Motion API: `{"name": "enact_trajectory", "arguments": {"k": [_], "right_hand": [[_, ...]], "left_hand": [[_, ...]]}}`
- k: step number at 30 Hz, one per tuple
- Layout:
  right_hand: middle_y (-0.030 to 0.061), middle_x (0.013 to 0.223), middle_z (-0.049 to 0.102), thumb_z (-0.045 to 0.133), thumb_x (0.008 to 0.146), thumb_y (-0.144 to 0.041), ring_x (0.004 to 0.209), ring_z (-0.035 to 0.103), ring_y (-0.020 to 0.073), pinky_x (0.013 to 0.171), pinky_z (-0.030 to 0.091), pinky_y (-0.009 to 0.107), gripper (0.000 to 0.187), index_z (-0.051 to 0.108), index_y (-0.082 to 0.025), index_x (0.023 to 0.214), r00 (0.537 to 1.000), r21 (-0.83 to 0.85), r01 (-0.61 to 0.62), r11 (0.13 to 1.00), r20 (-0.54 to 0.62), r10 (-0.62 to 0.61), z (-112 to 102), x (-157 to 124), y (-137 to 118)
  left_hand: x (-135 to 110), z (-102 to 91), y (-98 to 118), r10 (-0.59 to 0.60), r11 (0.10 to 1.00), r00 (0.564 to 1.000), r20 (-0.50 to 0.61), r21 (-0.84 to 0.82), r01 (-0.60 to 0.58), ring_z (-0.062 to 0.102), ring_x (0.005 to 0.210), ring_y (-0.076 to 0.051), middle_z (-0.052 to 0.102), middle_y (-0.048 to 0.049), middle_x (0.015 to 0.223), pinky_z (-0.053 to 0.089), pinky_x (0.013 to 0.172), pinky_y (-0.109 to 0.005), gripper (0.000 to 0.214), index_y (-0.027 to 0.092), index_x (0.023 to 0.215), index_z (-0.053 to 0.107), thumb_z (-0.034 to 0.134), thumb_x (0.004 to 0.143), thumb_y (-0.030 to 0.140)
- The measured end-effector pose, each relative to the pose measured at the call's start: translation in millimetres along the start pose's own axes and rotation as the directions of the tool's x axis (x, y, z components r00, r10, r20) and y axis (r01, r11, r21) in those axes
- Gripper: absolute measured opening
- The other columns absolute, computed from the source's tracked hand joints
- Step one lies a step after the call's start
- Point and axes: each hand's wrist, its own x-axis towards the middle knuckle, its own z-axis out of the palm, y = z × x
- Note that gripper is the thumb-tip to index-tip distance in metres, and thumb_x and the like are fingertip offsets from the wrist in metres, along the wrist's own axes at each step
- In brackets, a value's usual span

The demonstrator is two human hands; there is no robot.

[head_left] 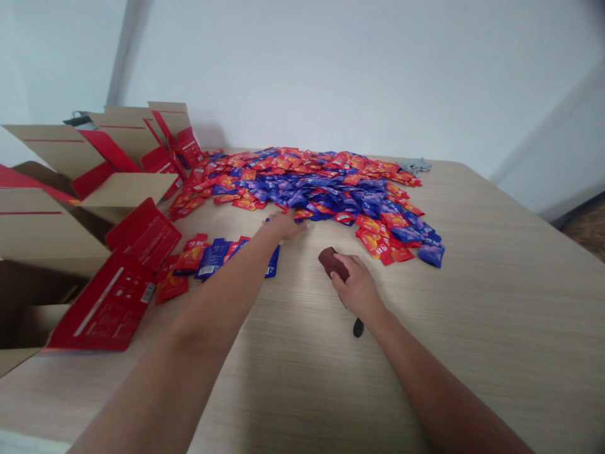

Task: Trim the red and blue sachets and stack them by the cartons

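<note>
My left hand (pixel 284 226) reaches palm down to the front edge of a large pile of red and blue sachets (pixel 321 189). Its thumb points right, apart from the fingers, which are partly hidden against the pile. Bits of blue wrapper show on both sides of this hand; I cannot tell whether it grips them. My right hand (pixel 358 285) is closed around a dark brown object (pixel 331 261) just above or on the table. A black rounded end (pixel 358 328) shows below that hand, and its link to the brown object is hidden.
Open cardboard boxes (pixel 47 227) with red printed flaps stand along the left. A row of red and blue sachets (pixel 213 255) lies beside them, partly behind my left forearm. A grey crumpled cloth or glove (pixel 414 166) lies at the far right of the wooden table (pixel 496 265).
</note>
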Motion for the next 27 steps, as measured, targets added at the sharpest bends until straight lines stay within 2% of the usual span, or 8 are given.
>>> {"name": "enact_trajectory", "arguments": {"k": [3, 5, 7, 12, 16, 21, 24, 27], "right_hand": [[0.0132, 0.128, 0.07, 0.064, 0.093, -0.027, 0.12, 0.067, 0.032, 0.108, 0.055, 0.052, 0.048, 0.067, -0.022, 0.14, 1.0, 0.005, 0.0, 1.0, -0.005, 0.0, 0.8, 0.1, 2.0], [0.0129, 0.128, 0.07, 0.064, 0.093, -0.027, 0.12, 0.067, 0.0323, 0.109, 0.055, 0.052, 0.047, 0.067, -0.023, 0.14, 1.0, 0.013, 0.005, 1.0, -0.012, -0.004, 1.6, 0.0, 3.5], [0.0125, 0.129, 0.07, 0.065, 0.092, -0.027, 0.12, 0.067, 0.0324, 0.109, 0.055, 0.052, 0.048, 0.067, -0.024, 0.14, 1.0, 0.02, 0.01, 1.0, -0.016, -0.01, 2.3, 0.0, 4.8], [0.0129, 0.13, 0.07, 0.066, 0.092, -0.027, 0.121, 0.066, 0.0329, 0.109, 0.055, 0.053, 0.049, 0.067, -0.023, 0.14, 1.0, 0.031, 0.008, 0.999, -0.015, -0.008, 3.3, 0.3, 6.8], [0.0129, 0.131, 0.07, 0.066, 0.091, -0.026, 0.122, 0.066, 0.0333, 0.11, 0.055, 0.054, 0.05, 0.068, -0.024, 0.14, 1.0, 0.043, 0.007, 0.999, -0.019, -0.006, 3.9, 0.0, 6.1], [0.0131, 0.127, 0.071, 0.066, 0.091, -0.027, 0.12, 0.068, 0.0325, 0.109, 0.055, 0.053, 0.046, 0.07, -0.022, 0.136, 0.998, 0.086, -0.008, 0.996, -0.055, 0.013, 1.6, -0.2, 2.7], [0.0137, 0.126, 0.072, 0.066, 0.091, -0.029, 0.117, 0.069, 0.0314, 0.108, 0.055, 0.051, 0.044, 0.071, -0.02, 0.134, 0.989, 0.135, -0.04, 0.99, -0.137, 0.058, -3.0, 0.1, 3.1], [0.0146, 0.126, 0.073, 0.066, 0.091, -0.031, 0.114, 0.07, 0.0319, 0.107, 0.055, 0.052, 0.044, 0.071, -0.018, 0.133, 0.972, 0.153, -0.081, 0.985, -0.207, 0.112, -7.8, 0.5, 5.3]], "left_hand": [[-24.0, 19.3, 14.6, -0.067, 0.992, 0.995, -0.078, 0.101, 0.075, 0.029, 0.157, -0.056, 0.033, -0.0286, 0.173, 0.023, 0.119, -0.078, 0.108, 0.025, 0.172, 0.027, 0.046, 0.089, 0.091], [-41.5, 28.2, 14.4, -0.01, 0.99, 0.989, -0.145, 0.14, 0.031, 0.026, 0.16, -0.049, 0.032, -0.0248, 0.175, 0.019, 0.124, -0.074, 0.096, 0.027, 0.174, 0.021, 0.032, 0.099, 0.084], [-57.0, 32.3, 7.4, 0.055, 0.988, 0.985, -0.166, 0.153, -0.029, 0.027, 0.161, -0.045, 0.033, -0.0223, 0.174, 0.019, 0.126, -0.071, 0.087, 0.028, 0.174, 0.019, 0.026, 0.103, 0.078], [-82.3, 25.3, -15.2, 0.134, 0.977, 0.984, -0.119, 0.184, -0.111, 0.033, 0.158, -0.04, 0.038, -0.0195, 0.171, 0.026, 0.125, -0.063, 0.078, 0.028, 0.171, 0.029, 0.029, 0.107, 0.072], [-87.4, 10.4, -16.7, 0.166, 0.968, 0.985, -0.05, 0.199, -0.153, 0.045, 0.149, -0.038, 0.052, -0.02, 0.158, 0.037, 0.12, -0.056, 0.07, 0.024, 0.162, 0.045, 0.037, 0.107, 0.067], [-102.0, 1.4, 6.9, 0.201, 0.963, 0.979, 0.03, 0.178, -0.203, 0.059, 0.136, -0.035, 0.059, -0.0185, 0.151, 0.046, 0.114, -0.046, 0.064, 0.022, 0.154, 0.056, 0.051, 0.104, 0.06], [-133.9, 8.5, 29.2, 0.286, 0.946, 0.957, 0.041, 0.145, -0.289, 0.057, 0.14, -0.031, 0.059, -0.0151, 0.153, 0.044, 0.118, -0.04, 0.059, 0.024, 0.155, 0.056, 0.059, 0.102, 0.05], [-176.4, 21.2, 51.3, 0.324, 0.939, 0.946, 0.009, 0.116, -0.323, 0.055, 0.142, -0.032, 0.06, -0.0164, 0.15, 0.042, 0.122, -0.043, 0.052, 0.023, 0.151, 0.06, 0.062, 0.101, 0.038]]}}
